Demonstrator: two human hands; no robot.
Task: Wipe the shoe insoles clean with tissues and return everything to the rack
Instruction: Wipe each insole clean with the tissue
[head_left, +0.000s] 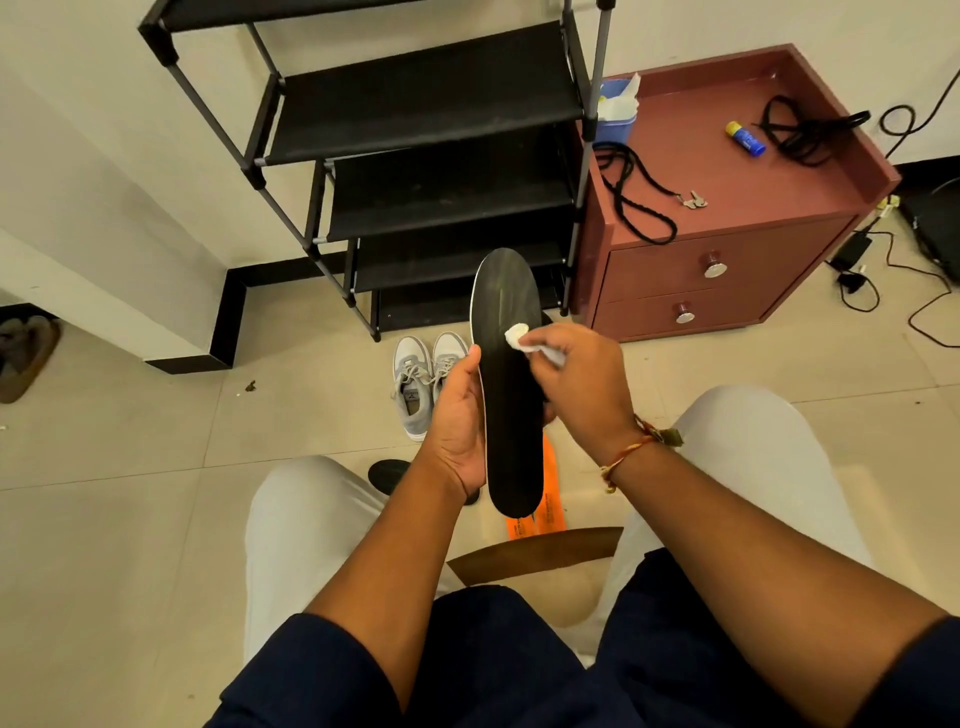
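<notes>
A: Holding anything, the left hand (457, 415)?

B: Yes, a black insole (511, 395). The thumb lies up along its left edge, the palm cups that edge, and the fingers go round behind, mostly hidden. The insole stands nearly upright between the knees, toe end up, in the air in front of the rack (431, 124).

A: And the right hand (582, 379)?

B: Curled round a wadded tissue (517, 335), pinching it in the fingertips and pressing it on the insole's face, in the upper half near the right edge. A thread band (623, 457) circles that wrist.

A: Where are the other pieces?

B: On the floor under the hands. A floor insole (387, 475), black too, is partly hidden by the left wrist. Orange insoles (548, 499) show beneath the held one; how many, I cannot tell. Grey shoes (415, 384) stand side by side at the rack's foot, toes toward it.

A: And beside the rack?

B: A red-brown cabinet (727, 171) just to its right. On top are a blue tissue box (615, 117) at the back left corner, keys (693, 200) on a black lanyard, a blue tube (745, 137) with a yellow cap, and a bundle of black cord (805, 130).
</notes>
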